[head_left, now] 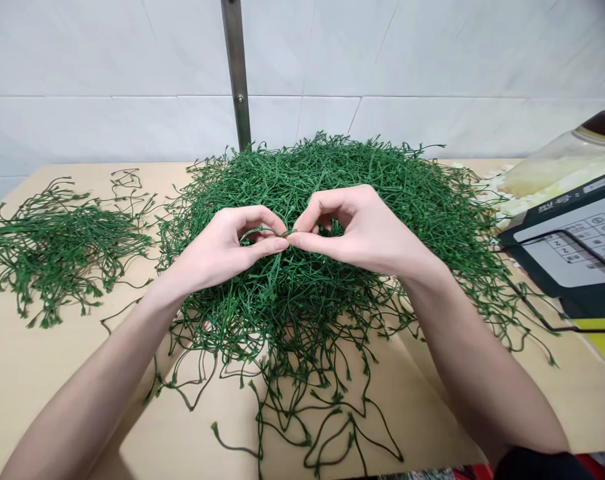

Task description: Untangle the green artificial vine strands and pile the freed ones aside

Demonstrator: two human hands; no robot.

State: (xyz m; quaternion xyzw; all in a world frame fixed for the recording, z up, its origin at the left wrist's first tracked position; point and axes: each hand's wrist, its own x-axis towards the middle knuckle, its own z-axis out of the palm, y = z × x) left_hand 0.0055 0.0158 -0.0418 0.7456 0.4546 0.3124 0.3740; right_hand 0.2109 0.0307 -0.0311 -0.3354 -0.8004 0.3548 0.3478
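Note:
A big heap of thin green artificial stems point(302, 313) with small forked tips covers the middle of the table. Above it, my left hand point(232, 240) pinches a green stem point(262, 230) between thumb and index finger. My right hand point(347, 223) meets it fingertip to fingertip, its thumb and index finger also closed on the stem. The exact spot where the fingers grip is mostly hidden. To the left lies a smaller pile of green stems point(67, 247), roughly lined up side by side.
A dark box with a white printed label point(577, 247) leans at the right, a black cable point(537, 313) beside it. Behind it lies a clear container point(557, 167) near white bits. A metal post point(238, 80) stands before the tiled wall. Loose stems point(332, 427) lie along the front.

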